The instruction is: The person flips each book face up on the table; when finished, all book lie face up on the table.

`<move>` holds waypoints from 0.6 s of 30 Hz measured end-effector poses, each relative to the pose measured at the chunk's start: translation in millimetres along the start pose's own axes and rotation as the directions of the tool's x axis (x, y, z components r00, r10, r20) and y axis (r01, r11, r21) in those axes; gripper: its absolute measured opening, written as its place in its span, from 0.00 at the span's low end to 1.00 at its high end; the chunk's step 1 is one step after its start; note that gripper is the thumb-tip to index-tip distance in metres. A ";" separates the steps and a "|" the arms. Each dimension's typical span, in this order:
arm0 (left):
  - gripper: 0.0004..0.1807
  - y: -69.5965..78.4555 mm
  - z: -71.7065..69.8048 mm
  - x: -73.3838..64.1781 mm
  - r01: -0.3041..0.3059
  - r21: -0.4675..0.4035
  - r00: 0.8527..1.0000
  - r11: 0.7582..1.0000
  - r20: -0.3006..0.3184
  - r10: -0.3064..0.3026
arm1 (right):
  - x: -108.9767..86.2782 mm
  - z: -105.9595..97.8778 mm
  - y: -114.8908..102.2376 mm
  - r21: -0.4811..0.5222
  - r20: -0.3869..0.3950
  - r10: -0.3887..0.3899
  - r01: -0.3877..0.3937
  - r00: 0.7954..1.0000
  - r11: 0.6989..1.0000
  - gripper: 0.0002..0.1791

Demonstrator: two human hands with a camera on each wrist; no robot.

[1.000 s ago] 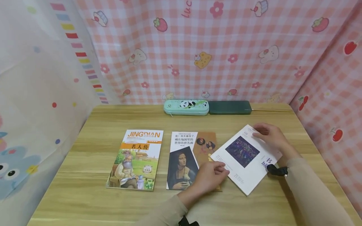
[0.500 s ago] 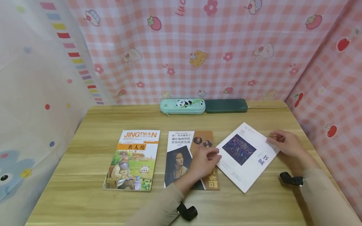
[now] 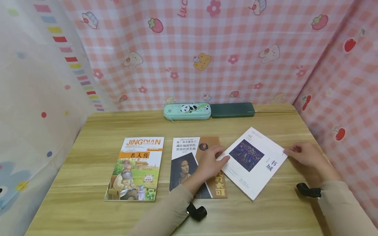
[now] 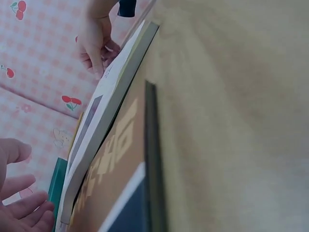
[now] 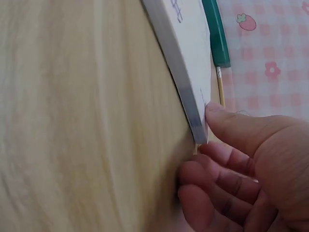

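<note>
A white book (image 3: 257, 178) with a dark picture on its cover lies turned at an angle on the table, its left corner over the edge of a brown-and-white painting book (image 3: 219, 177). My right hand (image 3: 308, 159) pinches the white book's right corner; in the right wrist view the thumb (image 5: 224, 121) presses on the cover and a finger sits below the corner. My left hand (image 3: 209, 164) hovers across the painting book, hiding part of its cover, fingertips at the white book's left corner. In the left wrist view that thumb (image 4: 17, 150) stands apart from the fingers.
An orange-titled book (image 3: 136, 170) lies to the left. Along the back edge of the wooden table (image 3: 88, 183) sit a mint panda pencil case (image 3: 187, 112), a dark green case (image 3: 232, 110) and a thin stick (image 3: 274, 111). Checked pink cloth (image 3: 165, 49) hangs behind.
My right hand has slid from the white book's upper edge down to its right corner and taken hold there. My left hand has moved slightly away from me along the book. The head view has shifted.
</note>
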State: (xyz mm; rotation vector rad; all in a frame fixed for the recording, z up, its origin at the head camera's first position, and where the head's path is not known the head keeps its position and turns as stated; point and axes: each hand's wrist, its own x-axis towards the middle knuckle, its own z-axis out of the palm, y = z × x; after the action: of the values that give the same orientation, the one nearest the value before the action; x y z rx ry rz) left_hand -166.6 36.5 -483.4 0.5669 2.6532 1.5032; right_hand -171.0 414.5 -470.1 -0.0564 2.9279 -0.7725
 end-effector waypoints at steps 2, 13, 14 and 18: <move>0.22 1.7 -0.1 4.8 0.006 0.014 0.999 1.000 0.039 -0.006 | -0.6 -0.3 -2.6 0.008 0.036 0.027 -0.027 0.999 1.000 0.19; 0.17 5.6 -0.4 18.6 0.007 0.105 0.974 0.994 0.225 -0.031 | 5.6 7.5 -7.2 0.069 0.021 0.042 -0.044 0.999 0.997 0.20; 0.16 6.0 -0.2 18.2 0.011 0.102 0.973 0.995 0.229 -0.034 | 6.4 8.5 -7.4 0.055 -0.004 0.032 -0.032 0.999 0.998 0.20; 0.18 8.8 1.0 13.1 0.054 0.106 0.965 0.993 0.251 -0.079 | 11.1 14.5 -11.2 0.017 -0.103 -0.013 0.015 0.995 1.000 0.18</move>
State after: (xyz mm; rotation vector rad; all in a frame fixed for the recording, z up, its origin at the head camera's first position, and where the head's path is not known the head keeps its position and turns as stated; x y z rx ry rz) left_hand -176.0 45.7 -474.7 0.6231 2.5296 1.1967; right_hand -180.3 397.0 -478.2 -0.0365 3.0197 -0.8276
